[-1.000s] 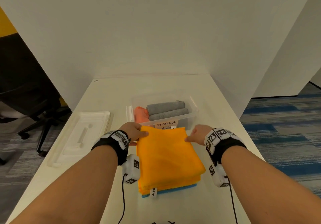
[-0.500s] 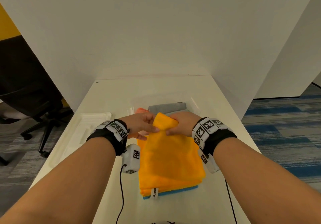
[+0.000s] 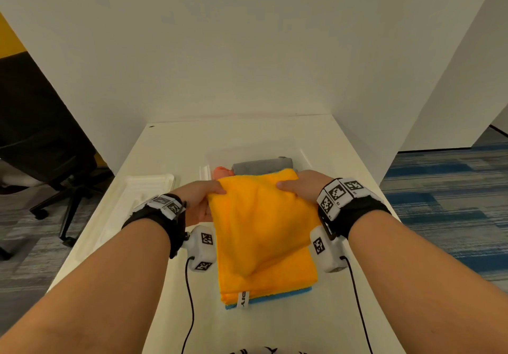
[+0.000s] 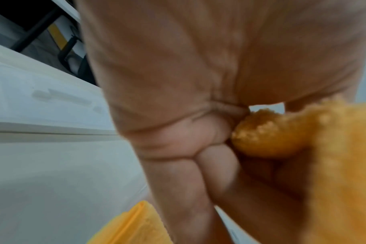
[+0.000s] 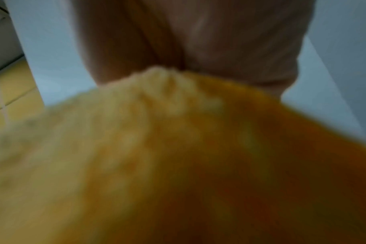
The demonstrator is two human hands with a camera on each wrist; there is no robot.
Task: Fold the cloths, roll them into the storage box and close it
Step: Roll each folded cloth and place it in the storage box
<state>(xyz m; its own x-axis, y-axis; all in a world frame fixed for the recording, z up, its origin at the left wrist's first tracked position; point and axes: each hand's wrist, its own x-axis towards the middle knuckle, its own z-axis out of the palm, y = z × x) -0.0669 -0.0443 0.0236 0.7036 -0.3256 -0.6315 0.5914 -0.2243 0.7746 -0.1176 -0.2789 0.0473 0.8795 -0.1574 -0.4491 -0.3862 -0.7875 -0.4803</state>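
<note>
Fingers [image 3: 217, 190] pinch orange cloth's [image 3: 261, 221] far corners.

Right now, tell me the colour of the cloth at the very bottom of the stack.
Blue cloth, only its edge showing under the orange ones; clearest in the head view.

The head camera looks forward and down from above both forearms onto the white table [image 3: 176, 147] and the lifted orange terry cloth [image 3: 261, 216]. The left wrist camera sits very close under the left hand [image 4: 178, 82], facing along its fingers. The right wrist camera, as near and blurred, shares that same cloth [image 5: 178, 156].
</note>
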